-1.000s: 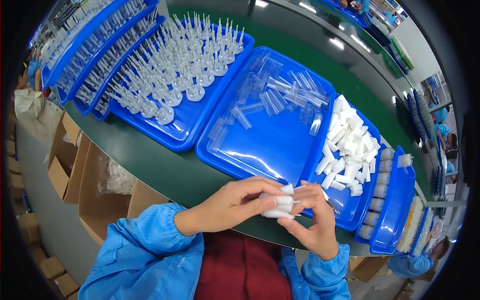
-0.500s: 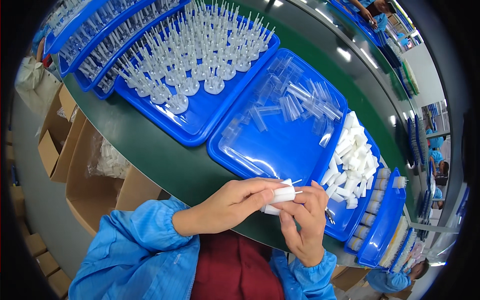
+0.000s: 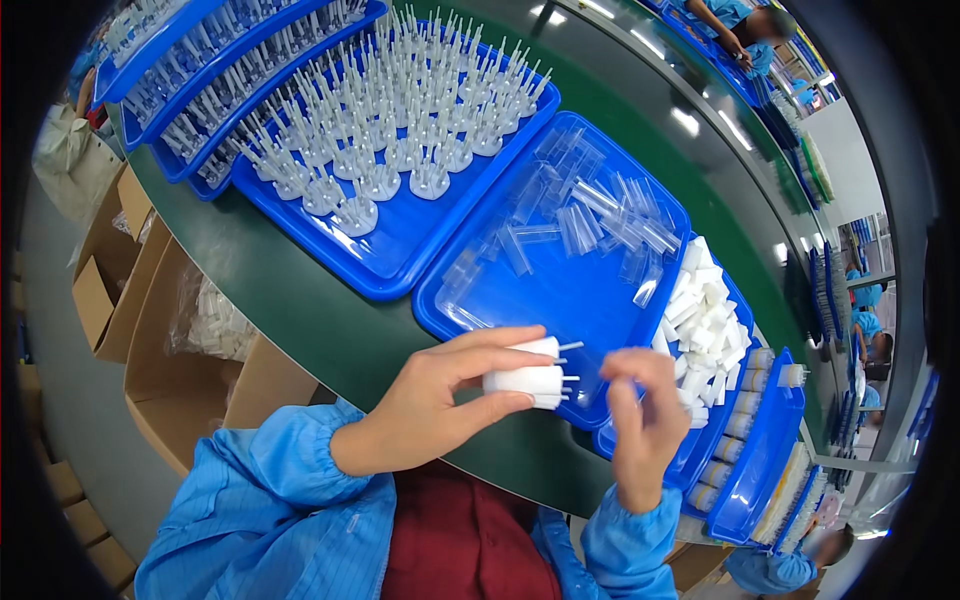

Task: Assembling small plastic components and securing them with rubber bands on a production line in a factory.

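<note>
White plastic cylinders with thin pins (image 3: pixel 527 378) lie pinched in the left hand (image 3: pixel 430 405), long axes pointing right. The right hand (image 3: pixel 640 425), just beside the pin tips above the green table's near edge (image 3: pixel 330 340), has its fingers loosely closed; whether they hold anything cannot be told.

Far left on the green surface (image 3: pixel 300 330), a blue tray (image 3: pixel 400 240) holds upright clear spiked pieces; cardboard boxes (image 3: pixel 170 400) stand below.

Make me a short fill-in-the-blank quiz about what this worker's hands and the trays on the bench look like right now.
1. The left hand grips a bunch of small ____ tubes with thin pins sticking out.
2. The right hand is ____ the tubes, not touching them.
3. Every tray on the green bench is coloured ____.

Missing words: white; apart from; blue
</note>
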`<state>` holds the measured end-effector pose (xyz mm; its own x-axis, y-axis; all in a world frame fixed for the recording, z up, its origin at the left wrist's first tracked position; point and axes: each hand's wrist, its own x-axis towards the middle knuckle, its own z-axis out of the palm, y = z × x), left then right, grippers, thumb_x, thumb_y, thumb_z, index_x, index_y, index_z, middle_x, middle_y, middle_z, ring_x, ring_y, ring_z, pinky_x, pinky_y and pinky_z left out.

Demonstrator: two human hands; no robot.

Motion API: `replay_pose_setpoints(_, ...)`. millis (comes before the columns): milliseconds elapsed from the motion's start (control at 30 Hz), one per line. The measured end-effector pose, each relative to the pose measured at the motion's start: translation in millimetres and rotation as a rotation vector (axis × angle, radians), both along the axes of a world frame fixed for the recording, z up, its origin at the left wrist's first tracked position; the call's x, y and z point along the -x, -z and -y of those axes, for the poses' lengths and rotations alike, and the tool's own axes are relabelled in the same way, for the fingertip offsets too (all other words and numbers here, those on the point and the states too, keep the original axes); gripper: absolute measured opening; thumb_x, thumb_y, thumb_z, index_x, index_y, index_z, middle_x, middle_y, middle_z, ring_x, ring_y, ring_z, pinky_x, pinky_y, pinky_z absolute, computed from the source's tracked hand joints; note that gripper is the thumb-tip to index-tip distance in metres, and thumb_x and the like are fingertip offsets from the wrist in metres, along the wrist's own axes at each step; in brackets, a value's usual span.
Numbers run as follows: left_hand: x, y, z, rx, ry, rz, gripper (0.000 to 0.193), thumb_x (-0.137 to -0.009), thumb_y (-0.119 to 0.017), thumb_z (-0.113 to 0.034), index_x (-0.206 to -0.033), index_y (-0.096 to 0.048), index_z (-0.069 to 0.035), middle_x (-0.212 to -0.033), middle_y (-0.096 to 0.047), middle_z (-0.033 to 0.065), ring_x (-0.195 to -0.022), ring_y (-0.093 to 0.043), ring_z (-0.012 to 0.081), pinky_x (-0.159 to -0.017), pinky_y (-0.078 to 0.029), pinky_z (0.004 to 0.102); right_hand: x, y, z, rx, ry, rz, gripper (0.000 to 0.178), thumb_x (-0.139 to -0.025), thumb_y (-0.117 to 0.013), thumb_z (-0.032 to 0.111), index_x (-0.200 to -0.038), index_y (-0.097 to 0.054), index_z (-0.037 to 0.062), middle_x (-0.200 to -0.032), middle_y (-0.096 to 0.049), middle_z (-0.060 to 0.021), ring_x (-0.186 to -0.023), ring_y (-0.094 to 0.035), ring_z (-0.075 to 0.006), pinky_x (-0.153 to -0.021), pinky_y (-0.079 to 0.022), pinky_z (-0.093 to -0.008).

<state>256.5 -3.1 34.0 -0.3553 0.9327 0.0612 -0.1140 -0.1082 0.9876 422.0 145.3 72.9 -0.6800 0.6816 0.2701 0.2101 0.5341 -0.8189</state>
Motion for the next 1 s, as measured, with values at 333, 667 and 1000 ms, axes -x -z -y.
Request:
replay_pose_setpoints(333, 6.1, 0.5, 23.7, -0.005, -0.166, -0.13, 0.034, -0.087, -0.072, 0.003, -0.121, -0.068, 0.004, -0.141, -0.055, 0.0203, -0.125, -0.058, 0.0253, -0.102, -0.05, 0.0345, 111.1, 46.4, -34.0, -0.6, -0.203, 0.319, 0.03, -0.081, -0.074, 0.005, -0.11, -0.069, 0.0045, -0.093, -0.068, -0.0123, -0.089, -0.064, -0.0301, -0.081, -0.051, -0.039)
replay_pose_setpoints(667, 9.3, -1.2, 25.9, -0.003, -0.166, -0.086, 0.032, -0.086, -0.071, 0.005, -0.118, -0.069, 0.005, -0.139, -0.055, 0.022, -0.122, -0.06, 0.0259, -0.101, -0.051, 0.0353, 45.5, -10.3, -9.9, 0.656, -0.039, -0.148, 0.028, -0.088, -0.072, 0.003, -0.113, -0.058, 0.0025, -0.095, -0.063, -0.0046, -0.088, -0.063, -0.0108, -0.079, -0.051, -0.0244)
replay_pose_setpoints(1000, -18.3, -3.4, 8.1, -0.008, -0.084, -0.058, 0.034, -0.086, -0.071, 0.008, -0.12, -0.068, 0.006, -0.139, -0.055, 0.0215, -0.123, -0.06, 0.0266, -0.101, -0.053, 0.0357, 2.5, 0.7, 25.3, 0.632, 0.136, -0.34, 0.026, -0.087, -0.077, 0.005, -0.1, -0.055, 0.0023, -0.095, -0.064, -0.0075, -0.087, -0.063, -0.0126, -0.078, -0.052, -0.0266)
